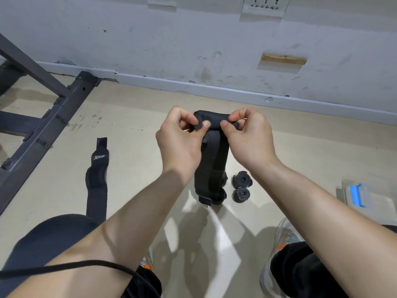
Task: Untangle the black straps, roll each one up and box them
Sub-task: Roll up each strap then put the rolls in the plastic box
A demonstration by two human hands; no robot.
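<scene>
Rolling begins at the top of the black strap (pixel 211 160), held above the floor (pixel 300 147), where the left hand (pixel 180 136) and right hand (pixel 249 136) pinch the first turn; best kept tight, edges aligned, tail hanging straight.

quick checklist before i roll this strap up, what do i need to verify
1. Two-handed grip: left hand and right hand pinch the top of the held strap: ok.
2. Roll started: top end is curled over: ok.
3. Tail free of snags: lower end bunches near the floor: cannot tell.
4. Finished rolls boxed: two rolled straps lie on the floor: not ok.
5. Box open: clear box sits at the right: cannot tell.
6. Other strap rolled: Xtep strap lies flat: not ok.
</scene>
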